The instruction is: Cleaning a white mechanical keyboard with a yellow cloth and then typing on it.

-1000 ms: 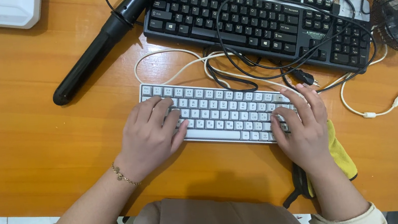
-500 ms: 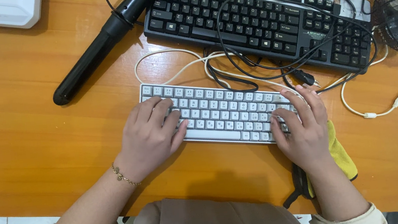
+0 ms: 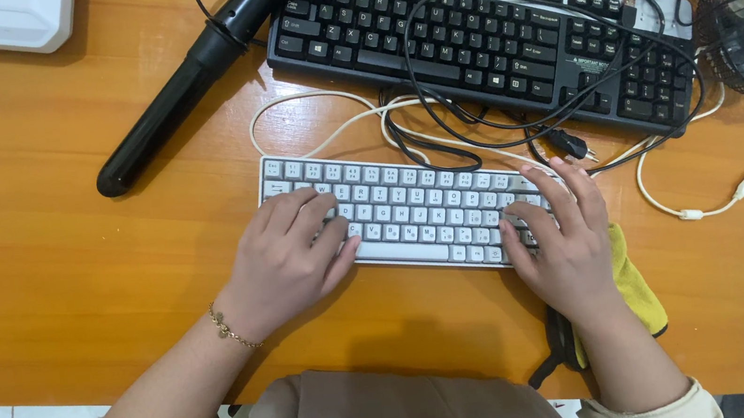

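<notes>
Two hands rest loosely on a white compact keyboard (image 3: pixel 410 209), grasping nothing: left hand (image 3: pixel 288 257) and right hand (image 3: pixel 565 242) spread fingers for typing; black keyboard (image 3: pixel 483 35) lies beyond them on the worktop (image 3: pixel 68 275).

Under my fingers (image 3: pixel 311 209) I see a white keyboard (image 3: pixel 415 208) with pale grey keys. Beyond them lies a black keyboard (image 3: pixel 484 39) with a silver top edge, crossed by black cables (image 3: pixel 476 130) and a cream cable (image 3: pixel 324 130). The bench (image 3: pixel 35 241) is glossy orange wood grain. By my right fingers sits a yellow cloth (image 3: pixel 637 285). A black wand (image 3: pixel 178 91) lies beyond my left fingers.
</notes>
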